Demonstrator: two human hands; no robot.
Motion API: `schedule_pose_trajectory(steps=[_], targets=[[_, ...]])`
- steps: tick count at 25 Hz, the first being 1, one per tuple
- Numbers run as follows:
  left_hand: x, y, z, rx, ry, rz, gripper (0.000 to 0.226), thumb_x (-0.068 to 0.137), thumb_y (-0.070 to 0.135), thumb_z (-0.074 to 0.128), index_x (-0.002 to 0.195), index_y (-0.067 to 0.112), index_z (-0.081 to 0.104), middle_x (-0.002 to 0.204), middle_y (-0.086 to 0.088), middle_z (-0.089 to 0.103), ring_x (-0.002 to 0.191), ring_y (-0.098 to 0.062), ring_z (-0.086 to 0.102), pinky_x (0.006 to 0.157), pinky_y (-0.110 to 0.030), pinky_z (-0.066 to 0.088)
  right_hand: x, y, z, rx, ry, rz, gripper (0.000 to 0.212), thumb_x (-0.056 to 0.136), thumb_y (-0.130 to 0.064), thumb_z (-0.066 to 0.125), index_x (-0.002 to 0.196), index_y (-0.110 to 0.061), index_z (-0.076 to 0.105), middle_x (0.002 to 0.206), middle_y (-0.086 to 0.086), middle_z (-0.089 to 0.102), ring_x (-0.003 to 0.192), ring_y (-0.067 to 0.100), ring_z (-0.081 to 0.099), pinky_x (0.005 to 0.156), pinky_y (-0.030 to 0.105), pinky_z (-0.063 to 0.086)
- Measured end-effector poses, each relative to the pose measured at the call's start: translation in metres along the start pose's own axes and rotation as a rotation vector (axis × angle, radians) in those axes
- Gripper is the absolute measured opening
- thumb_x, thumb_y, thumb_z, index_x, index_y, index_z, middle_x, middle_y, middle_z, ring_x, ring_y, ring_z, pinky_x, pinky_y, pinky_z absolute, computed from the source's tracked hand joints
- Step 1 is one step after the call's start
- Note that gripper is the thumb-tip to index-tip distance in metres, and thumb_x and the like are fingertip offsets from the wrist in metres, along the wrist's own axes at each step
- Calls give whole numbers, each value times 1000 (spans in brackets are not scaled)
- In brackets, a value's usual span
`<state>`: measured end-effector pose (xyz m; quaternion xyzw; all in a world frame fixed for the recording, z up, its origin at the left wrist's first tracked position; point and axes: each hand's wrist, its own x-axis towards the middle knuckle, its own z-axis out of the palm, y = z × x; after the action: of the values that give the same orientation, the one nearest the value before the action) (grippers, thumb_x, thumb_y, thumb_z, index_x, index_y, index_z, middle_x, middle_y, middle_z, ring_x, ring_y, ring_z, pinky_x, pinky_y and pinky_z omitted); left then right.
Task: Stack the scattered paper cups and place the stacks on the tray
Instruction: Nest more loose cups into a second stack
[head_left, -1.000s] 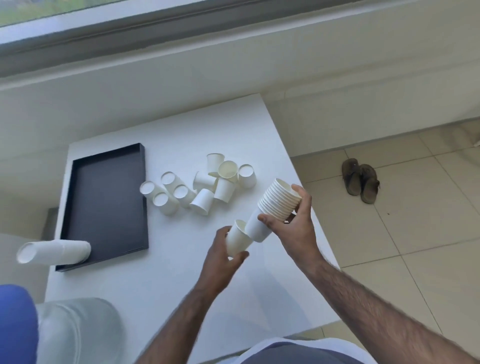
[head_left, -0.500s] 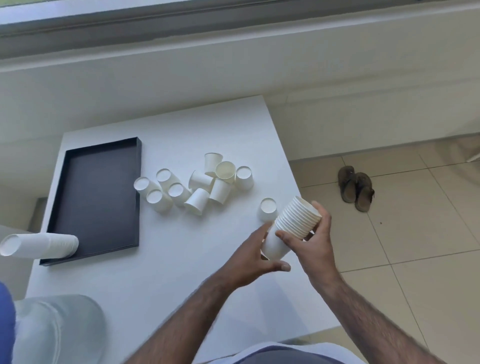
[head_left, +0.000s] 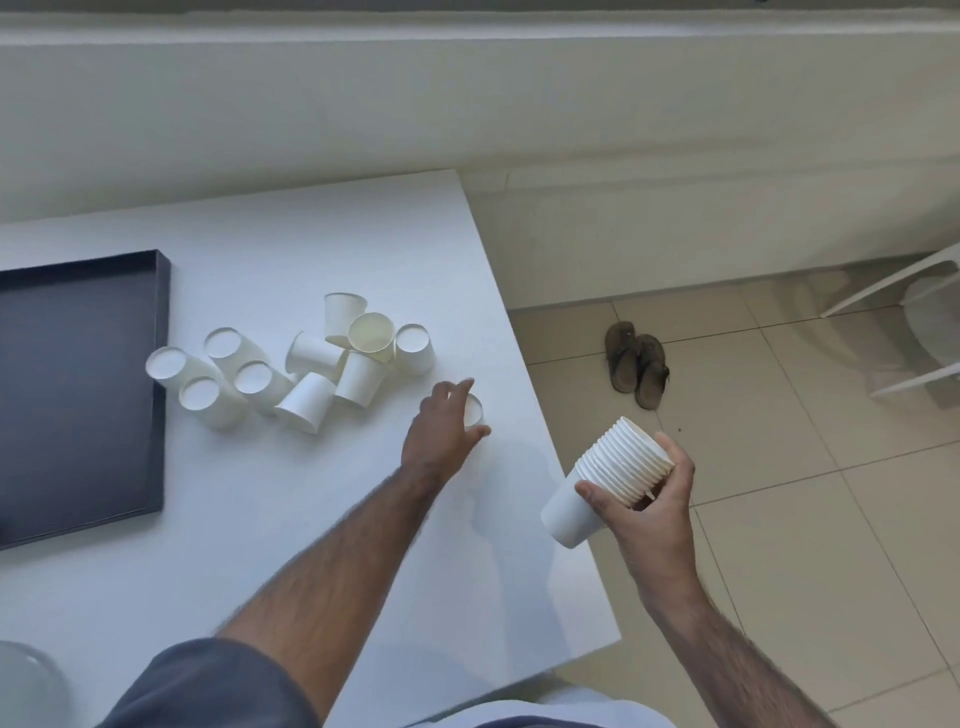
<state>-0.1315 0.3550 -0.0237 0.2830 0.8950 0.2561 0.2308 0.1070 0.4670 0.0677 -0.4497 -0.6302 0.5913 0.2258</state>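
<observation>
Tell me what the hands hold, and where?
The right hand grips the cup stack around its middle. The left hand curls over a lone cup; a grip cannot be told.

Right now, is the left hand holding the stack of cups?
No, the right hand grips the stack; the left hand is over a lone cup.

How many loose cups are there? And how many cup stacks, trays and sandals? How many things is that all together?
Loose cups: 11
Stack of cups: 1, held in the right hand
Tray: 1
Sandals: 2
Total: 15
</observation>
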Motion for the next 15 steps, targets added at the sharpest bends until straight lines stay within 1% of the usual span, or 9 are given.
schedule_pose_trajectory(steps=[2, 4, 5, 7, 8, 10, 12, 15], targets=[[-1, 1, 0, -29, 30, -48, 63, 96, 39, 70, 151, 21, 44, 145, -6, 51, 132, -31, 49, 99, -43, 48, 5, -1, -5, -19, 12, -1, 94, 67, -17, 95, 127, -63, 38, 103, -37, 61, 96, -5, 65, 69, 15, 56], [-15, -3, -5, -173, 96, -125, 58, 95, 35, 72, 145, 17, 49, 138, -6, 54, 127, -28, 52, 99, -40, 47, 9, -5, -3, -21, 25, -25, 94, 67, -21, 95, 129, -61, 38, 104, -38, 59, 95, -6, 64, 68, 19, 57], [-25, -6, -11, -279, 121, -173, 56, 94, 32, 74, 142, 16, 51, 136, -6, 56, 125, -27, 54, 99, -38, 47, 10, -7, 0, -12, 31, -34, 94, 66, -25, 95, 133, -57, 37, 108, -34, 59, 95, -7, 64, 73, 22, 56], [-52, -14, -26, -529, 123, -269, 52, 91, 28, 79, 135, 17, 53, 129, -4, 60, 115, -26, 63, 98, -38, 52, 11, -14, 13, 16, 41, -48, 95, 67, -29, 94, 138, -47, 35, 115, -24, 57, 94, -10, 63, 80, 29, 53], [-68, -17, -33, -677, 97, -303, 49, 88, 28, 80, 129, 19, 54, 126, -3, 61, 110, -26, 66, 95, -38, 56, 11, -18, 21, 31, 46, -56, 93, 69, -27, 94, 138, -46, 35, 116, -21, 55, 94, -12, 62, 81, 29, 53], [-104, -21, -48, -969, 46, -323, 47, 81, 30, 81, 120, 24, 56, 123, -5, 62, 103, -24, 69, 87, -31, 61, 11, -27, 41, 60, 52, -68, 89, 73, -23, 92, 136, -46, 34, 116, -19, 54, 91, -15, 61, 81, 28, 52], [-139, -26, -60, -1136, 66, -326, 51, 77, 28, 79, 122, 22, 57, 125, -10, 63, 104, -22, 70, 87, -30, 61, 8, -37, 65, 76, 31, -79, 88, 74, -23, 91, 137, -44, 33, 115, -18, 53, 89, -15, 60, 82, 28, 52], [-176, -35, -79, -1256, 112, -345, 53, 80, 25, 78, 127, 17, 57, 128, -10, 64, 104, -16, 74, 92, -32, 60, -1, -48, 102, 107, -53, -90, 88, 74, -23, 91, 139, -38, 34, 114, -17, 53, 89, -14, 58, 83, 28, 51]])
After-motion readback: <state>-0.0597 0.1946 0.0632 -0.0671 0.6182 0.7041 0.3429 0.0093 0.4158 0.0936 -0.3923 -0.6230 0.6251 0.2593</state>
